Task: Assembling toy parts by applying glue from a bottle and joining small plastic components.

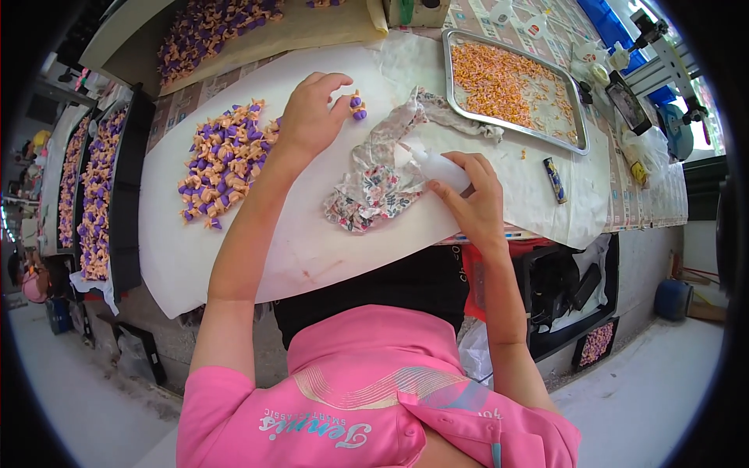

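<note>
My left hand (310, 113) is over the white paper, thumb and forefinger apart with a gap between them. Just right of its thumb is a small peach-and-purple figurine (358, 106), which it does not seem to grip. Many more such figurines lie in a heap (228, 160) left of that forearm, partly behind the hand. A white squeeze bottle (443, 171) is in my right hand (477, 195), lying tilted with its narrow tip toward the left. Beneath and beside the bottle a crumpled floral cloth (374, 199) is spread on the paper.
A metal tray (515, 122) of small orange-and-pink pieces stands at the far right, near a dark tube (555, 181) and a phone on a stand (628, 103). An open box (129, 39) of figurines is at the back left. Black crates (129, 187) stand left of the table.
</note>
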A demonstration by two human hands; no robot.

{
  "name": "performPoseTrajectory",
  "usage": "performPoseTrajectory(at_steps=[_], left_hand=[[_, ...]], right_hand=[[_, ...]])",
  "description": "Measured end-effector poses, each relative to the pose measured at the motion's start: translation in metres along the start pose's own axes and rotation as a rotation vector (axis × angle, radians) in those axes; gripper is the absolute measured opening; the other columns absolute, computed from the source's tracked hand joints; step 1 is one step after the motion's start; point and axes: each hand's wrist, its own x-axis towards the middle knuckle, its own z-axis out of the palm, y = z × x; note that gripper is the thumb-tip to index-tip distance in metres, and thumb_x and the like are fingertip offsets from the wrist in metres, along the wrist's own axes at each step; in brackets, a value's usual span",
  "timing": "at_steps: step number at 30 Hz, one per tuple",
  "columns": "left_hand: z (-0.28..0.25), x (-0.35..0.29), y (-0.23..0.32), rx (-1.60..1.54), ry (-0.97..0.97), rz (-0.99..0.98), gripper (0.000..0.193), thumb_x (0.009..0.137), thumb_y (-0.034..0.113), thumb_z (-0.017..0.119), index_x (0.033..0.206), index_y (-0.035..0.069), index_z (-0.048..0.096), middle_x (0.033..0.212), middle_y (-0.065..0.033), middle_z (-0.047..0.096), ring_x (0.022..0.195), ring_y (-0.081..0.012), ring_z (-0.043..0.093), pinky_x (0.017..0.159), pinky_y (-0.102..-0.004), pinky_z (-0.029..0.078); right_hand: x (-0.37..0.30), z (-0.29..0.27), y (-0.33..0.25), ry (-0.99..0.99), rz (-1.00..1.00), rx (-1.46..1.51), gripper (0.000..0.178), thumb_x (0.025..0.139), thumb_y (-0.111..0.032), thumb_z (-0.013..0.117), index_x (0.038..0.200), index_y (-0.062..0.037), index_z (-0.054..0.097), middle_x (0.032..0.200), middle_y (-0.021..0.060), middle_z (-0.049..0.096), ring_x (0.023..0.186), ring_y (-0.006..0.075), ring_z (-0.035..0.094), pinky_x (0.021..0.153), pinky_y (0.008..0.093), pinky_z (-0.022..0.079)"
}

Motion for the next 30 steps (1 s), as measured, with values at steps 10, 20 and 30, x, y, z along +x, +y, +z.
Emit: performPoseTrajectory(at_steps=[10,20,30], left_hand=[[0.003,-0.008,0.021,-0.151,0.041,-0.024,0.02,0.08,-0.001,0.063,0.099,0.001,0.065,0.092,-0.0114,0.06,0.08,-0.0226,0.063,0.074,-0.0296,0.051],[-0.018,-0.114,0.094,-1.099,-0.024,-0.623,0.021,0.09,0.001,0.061,0.11,-0.004,0.056,0.096,-0.0089,0.063,0.086,-0.014,0.066,0.079,-0.0256,0.054],[-0.004,-0.147,0.085,-1.095,0.023,-0.627,0.018,0.091,0.002,0.062,0.108,-0.004,0.057,0.097,-0.0089,0.063,0.089,-0.0156,0.065,0.083,-0.0278,0.054]], right_hand=[[-0.025,-0.014,-0.014,0.099,0.252,0.627,0.034,0.083,-0.011,0.075,0.11,0.0005,0.059,0.1,0.0026,0.059,0.092,0.0119,0.057,0.08,0.0258,0.047],[-0.039,-0.004,-0.045,0.242,-0.04,0.663,0.037,0.076,-0.013,0.081,0.103,0.0001,0.061,0.1,0.0059,0.057,0.087,0.0134,0.056,0.076,0.0265,0.047],[-0.053,0.011,-0.056,0.199,-0.093,0.374,0.043,0.079,-0.031,0.079,0.101,0.0028,0.063,0.093,0.0067,0.055,0.084,0.0158,0.054,0.075,0.0267,0.043]])
